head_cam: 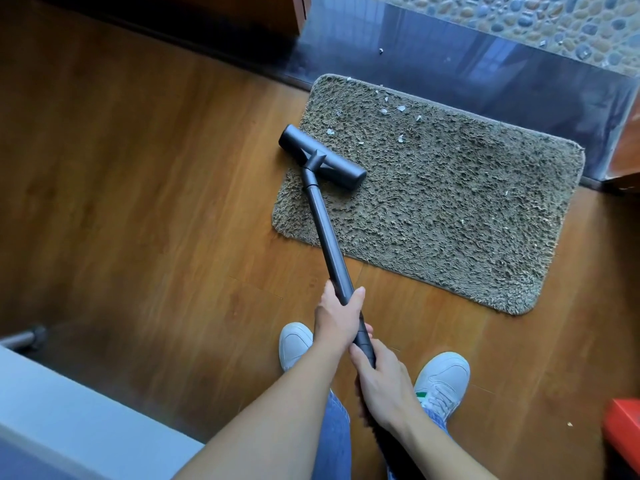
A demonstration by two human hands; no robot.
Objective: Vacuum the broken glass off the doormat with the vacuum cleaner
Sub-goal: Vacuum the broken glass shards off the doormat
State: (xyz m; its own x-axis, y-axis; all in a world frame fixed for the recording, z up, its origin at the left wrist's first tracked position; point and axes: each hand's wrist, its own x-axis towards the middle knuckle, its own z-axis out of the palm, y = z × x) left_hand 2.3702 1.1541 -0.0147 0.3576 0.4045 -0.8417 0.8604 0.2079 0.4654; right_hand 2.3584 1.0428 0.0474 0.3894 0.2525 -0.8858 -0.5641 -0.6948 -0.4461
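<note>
A shaggy grey-brown doormat [450,209] lies on the wooden floor before a glass door. Several pale glass shards [388,110] are scattered over its far left part, with a few specks further right. The black vacuum cleaner head [322,157] rests across the mat's left edge, just short of the shards. Its dark tube [329,244] runs back toward me. My left hand [339,315] grips the tube higher up; my right hand [384,382] grips it just below, near my body.
The glass door threshold [485,67] borders the mat's far side, with one shard [381,50] on it and pebble paving beyond. My white shoes [443,382] stand behind the mat. A red box [623,431] sits at right, white furniture [69,420] at lower left.
</note>
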